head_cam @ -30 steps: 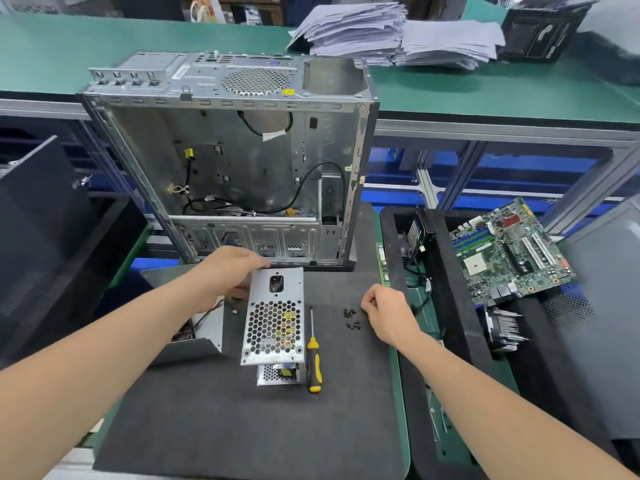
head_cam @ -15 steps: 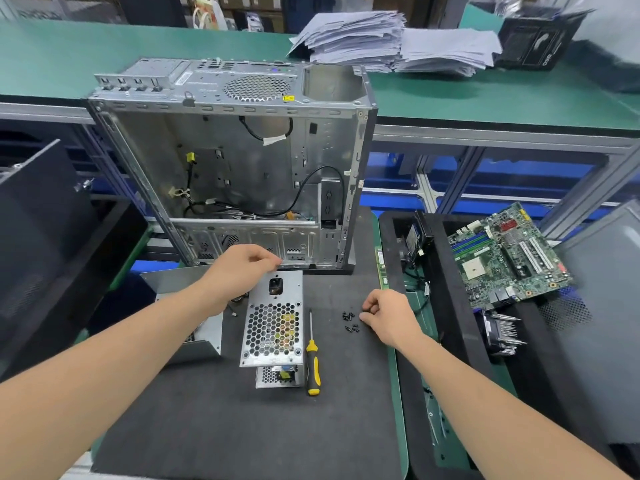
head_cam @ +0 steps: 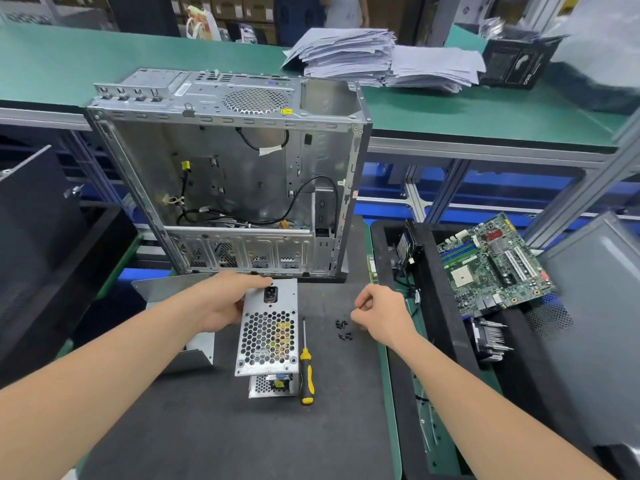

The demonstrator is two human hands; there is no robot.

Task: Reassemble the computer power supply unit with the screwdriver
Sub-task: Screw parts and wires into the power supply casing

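My left hand (head_cam: 228, 303) grips the far edge of the power supply (head_cam: 268, 337), which rests on the desk (head_cam: 207, 438) between my hands. Just right of it lies the screwdriver (head_cam: 306, 372), then small black screws (head_cam: 343, 330). My right hand (head_cam: 379, 313) beside them is curled; whether it pinches a screw I cannot tell.

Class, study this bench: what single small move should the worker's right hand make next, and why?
Probably pinch one of the black screws: the right hand hovers curled just beside them, the left hand holds the power supply unit steady, and the screwdriver lies unheld on the mat.
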